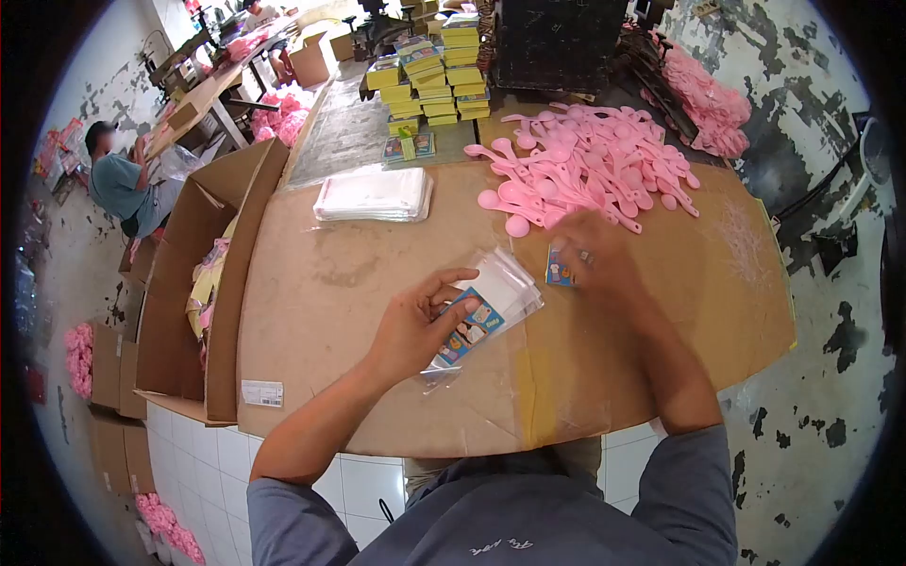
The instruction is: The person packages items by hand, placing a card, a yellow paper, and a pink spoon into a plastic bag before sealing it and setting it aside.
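My left hand (pixel 420 321) holds several clear plastic bags (pixel 510 288) fanned out, with a blue printed card (pixel 472 325) under the thumb. To the right, my right hand (pixel 599 250) is blurred by motion beside a second blue card (pixel 559 268), its fingers partly smeared; whether it grips that card is unclear. Just beyond this hand lies a large heap of pink plastic scoops (pixel 604 160). A stack of clear bags (pixel 373 195) rests flat on the cardboard-covered table (pixel 311 311), beyond my left hand.
An open cardboard box (pixel 170 302) stands along the left edge. Stacks of yellow-edged cards (pixel 439 75) rise at the back near a black box (pixel 557 42). Another person (pixel 127 179) sits at the far left. Pink items (pixel 708 94) pile up at the back right.
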`<state>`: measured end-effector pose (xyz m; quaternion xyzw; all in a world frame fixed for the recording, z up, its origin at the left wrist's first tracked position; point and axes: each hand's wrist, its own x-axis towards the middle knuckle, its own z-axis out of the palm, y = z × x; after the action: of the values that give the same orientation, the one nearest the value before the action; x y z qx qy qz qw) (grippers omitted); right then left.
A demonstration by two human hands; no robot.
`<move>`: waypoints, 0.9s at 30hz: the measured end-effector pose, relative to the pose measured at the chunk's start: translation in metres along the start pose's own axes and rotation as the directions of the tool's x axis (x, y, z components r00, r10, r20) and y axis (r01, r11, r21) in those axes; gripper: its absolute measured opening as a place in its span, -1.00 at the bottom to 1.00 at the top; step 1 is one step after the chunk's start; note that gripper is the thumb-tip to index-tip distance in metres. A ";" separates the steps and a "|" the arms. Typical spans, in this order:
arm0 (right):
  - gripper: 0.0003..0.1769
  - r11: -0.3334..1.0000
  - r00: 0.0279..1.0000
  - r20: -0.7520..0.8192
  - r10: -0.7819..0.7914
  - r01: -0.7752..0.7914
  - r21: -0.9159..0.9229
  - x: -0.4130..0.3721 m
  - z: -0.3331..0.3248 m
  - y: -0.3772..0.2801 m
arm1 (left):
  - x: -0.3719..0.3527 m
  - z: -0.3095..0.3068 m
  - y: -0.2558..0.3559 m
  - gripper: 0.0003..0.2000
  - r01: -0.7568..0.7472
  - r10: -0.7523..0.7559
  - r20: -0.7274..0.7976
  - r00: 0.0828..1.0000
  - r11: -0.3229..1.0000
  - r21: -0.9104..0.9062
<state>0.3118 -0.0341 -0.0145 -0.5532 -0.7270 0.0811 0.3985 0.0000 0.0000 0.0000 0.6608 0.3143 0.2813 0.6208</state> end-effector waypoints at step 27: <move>-0.76 0.989 0.976 0.205 -0.071 0.042 0.143 -0.005 -0.019 -0.076 | -0.003 0.000 -0.001 -0.72 -0.001 0.001 0.025 1.000 1.000 0.011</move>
<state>0.2683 -0.0732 0.0383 -0.4919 -0.7730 0.1778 0.3590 -0.0019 -0.0018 -0.0007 0.6678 0.3079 0.2716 0.6209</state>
